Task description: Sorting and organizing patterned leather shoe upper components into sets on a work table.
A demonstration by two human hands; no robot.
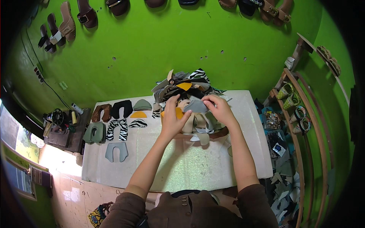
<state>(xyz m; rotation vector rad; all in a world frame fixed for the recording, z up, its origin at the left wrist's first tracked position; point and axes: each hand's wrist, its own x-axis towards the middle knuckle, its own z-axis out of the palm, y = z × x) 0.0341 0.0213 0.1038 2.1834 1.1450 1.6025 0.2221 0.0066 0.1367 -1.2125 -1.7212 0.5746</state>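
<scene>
A grey cut piece of shoe material (195, 106) is pinched between the thumb and fingers of my right hand (221, 111), above the heap. My left hand (174, 121) is beside it with thumb and fingers spread. The left thumb tip is close to the grey piece's lower left edge; I cannot tell if it touches. Both hands are over a heap of cut pieces (199, 121) in beige, grey, black, yellow and zebra print. A yellow piece (184, 86) lies on its far side. Some of the heap is hidden behind my hands.
Sorted U-shaped pieces, including zebra (117, 130), green (94, 133) and grey (116, 152) ones, lie left on the white-covered table (182, 167). A sewing machine (57, 117) stands beyond the table's left edge. A wooden rack (310, 110) and scraps (283, 182) are at right.
</scene>
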